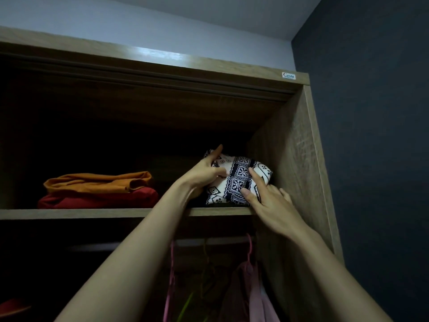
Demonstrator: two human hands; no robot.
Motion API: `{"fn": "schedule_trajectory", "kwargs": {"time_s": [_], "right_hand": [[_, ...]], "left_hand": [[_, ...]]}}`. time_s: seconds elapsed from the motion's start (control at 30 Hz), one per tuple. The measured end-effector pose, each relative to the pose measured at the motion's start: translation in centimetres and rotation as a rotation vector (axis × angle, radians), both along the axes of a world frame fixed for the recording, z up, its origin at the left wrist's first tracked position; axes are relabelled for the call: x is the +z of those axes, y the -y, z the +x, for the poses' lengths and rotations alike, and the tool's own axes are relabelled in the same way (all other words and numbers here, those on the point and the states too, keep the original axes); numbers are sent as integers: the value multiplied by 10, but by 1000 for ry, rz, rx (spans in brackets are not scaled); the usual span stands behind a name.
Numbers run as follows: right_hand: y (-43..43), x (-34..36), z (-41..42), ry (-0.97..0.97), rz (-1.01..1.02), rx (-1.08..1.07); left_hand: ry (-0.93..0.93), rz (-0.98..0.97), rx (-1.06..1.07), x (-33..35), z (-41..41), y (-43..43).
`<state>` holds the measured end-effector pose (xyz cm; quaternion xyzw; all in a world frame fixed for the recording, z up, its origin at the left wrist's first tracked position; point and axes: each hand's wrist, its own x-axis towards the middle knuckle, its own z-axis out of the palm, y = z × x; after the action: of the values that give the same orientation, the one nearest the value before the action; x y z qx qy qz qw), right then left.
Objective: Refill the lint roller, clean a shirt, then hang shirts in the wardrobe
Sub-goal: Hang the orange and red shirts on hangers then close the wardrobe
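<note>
Head view, centre right of frame: the left hand [206,169] curls its fingers over the top of the folded patterned shirt [236,180] on the wardrobe shelf [116,213], while the right hand [267,196] lies spread against its front, gripping nothing. Risk: a one-sided pull could unfold the shirt or drop it off the shelf edge.

Both bare arms reach upward and forward, almost straight. The left hand [204,171] is turned on its side, index finger extended, the other fingers curled inward. The right hand [267,201] lies palm down with fingers spread.
</note>
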<state>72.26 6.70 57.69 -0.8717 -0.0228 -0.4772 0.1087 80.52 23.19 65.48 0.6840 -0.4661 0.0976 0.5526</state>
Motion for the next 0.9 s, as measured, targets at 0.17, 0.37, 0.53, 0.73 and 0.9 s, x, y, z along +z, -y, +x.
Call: {"fn": "schedule_trajectory", "kwargs": {"time_s": [0.17,0.37,0.53,0.73,0.9], "right_hand": [[0,14,7,11,-9,-43],[0,12,17,-119,4,-138],[0,-2,12,-74,-3,-135],[-12,-24,1,165,37,-159],[-52,-26,-7,610,52,-25]], "left_hand": [[35,-68,-33,13,6,3],[81,297,217,7,2,-12],[259,343,269,-6,3,-22],[595,268,371,-30,-3,-50],[835,-83,375,-57,-33,-98]]}}
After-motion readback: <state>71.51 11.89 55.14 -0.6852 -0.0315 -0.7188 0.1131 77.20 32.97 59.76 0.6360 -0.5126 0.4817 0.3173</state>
